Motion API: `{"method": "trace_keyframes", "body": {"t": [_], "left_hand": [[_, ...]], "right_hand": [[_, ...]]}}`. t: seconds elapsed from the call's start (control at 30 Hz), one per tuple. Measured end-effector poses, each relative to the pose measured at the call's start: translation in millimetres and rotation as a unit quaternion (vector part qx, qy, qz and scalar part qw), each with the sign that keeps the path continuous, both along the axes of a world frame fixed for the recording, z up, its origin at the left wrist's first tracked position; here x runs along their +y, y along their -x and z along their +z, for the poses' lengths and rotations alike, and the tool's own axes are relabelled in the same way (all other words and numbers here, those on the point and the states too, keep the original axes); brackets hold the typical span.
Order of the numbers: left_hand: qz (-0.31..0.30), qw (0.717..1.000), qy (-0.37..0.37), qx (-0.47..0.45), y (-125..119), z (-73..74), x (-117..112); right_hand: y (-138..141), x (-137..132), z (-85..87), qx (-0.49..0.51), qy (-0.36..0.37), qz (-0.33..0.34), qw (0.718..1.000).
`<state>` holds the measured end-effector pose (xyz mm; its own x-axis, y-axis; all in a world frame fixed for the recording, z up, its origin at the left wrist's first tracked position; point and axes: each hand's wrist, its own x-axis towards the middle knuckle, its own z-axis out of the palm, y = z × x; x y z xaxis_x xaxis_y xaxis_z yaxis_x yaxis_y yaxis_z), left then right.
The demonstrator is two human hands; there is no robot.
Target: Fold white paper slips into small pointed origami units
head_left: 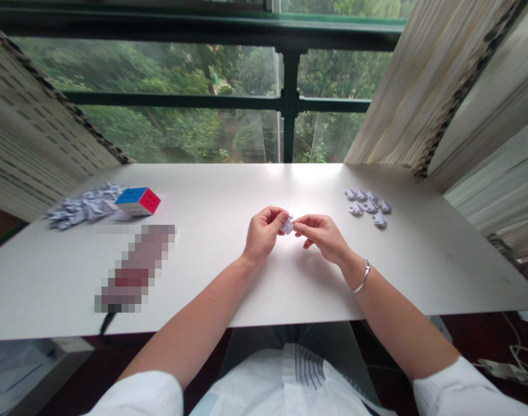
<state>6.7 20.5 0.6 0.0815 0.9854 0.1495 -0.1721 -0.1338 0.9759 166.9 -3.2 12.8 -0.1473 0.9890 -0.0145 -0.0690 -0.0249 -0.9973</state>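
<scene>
Over the middle of the white table (229, 271), my left hand (264, 234) and my right hand (322, 236) meet, both pinching one small folded piece of pale paper (287, 224). The fingers of each hand are curled closed on it. A silver bracelet (363, 277) circles my right wrist. Most of the paper piece is hidden between the fingertips.
A pile of folded paper pieces (84, 205) lies at the far left beside a colourful puzzle cube (138, 200). Several folded pieces (368, 205) sit at the far right. A blurred-out object (134, 268) lies left of my arms. A window stands behind the table.
</scene>
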Motion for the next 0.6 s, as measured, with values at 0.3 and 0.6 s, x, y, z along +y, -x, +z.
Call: {"method": "trace_keyframes", "body": {"t": [0.3,0.6], "left_hand": [[-0.007,1.000,0.006,-0.010,-2.5,0.7,-1.5],[-0.007,1.000,0.007,-0.007,-3.3,-0.2,-1.7]], "right_hand": [[1.6,0.9,-2.7,-0.017,-0.008,-0.006,1.000],[2.4,1.8,-6.7,-0.059,-0.057,-0.020,0.996]]}}
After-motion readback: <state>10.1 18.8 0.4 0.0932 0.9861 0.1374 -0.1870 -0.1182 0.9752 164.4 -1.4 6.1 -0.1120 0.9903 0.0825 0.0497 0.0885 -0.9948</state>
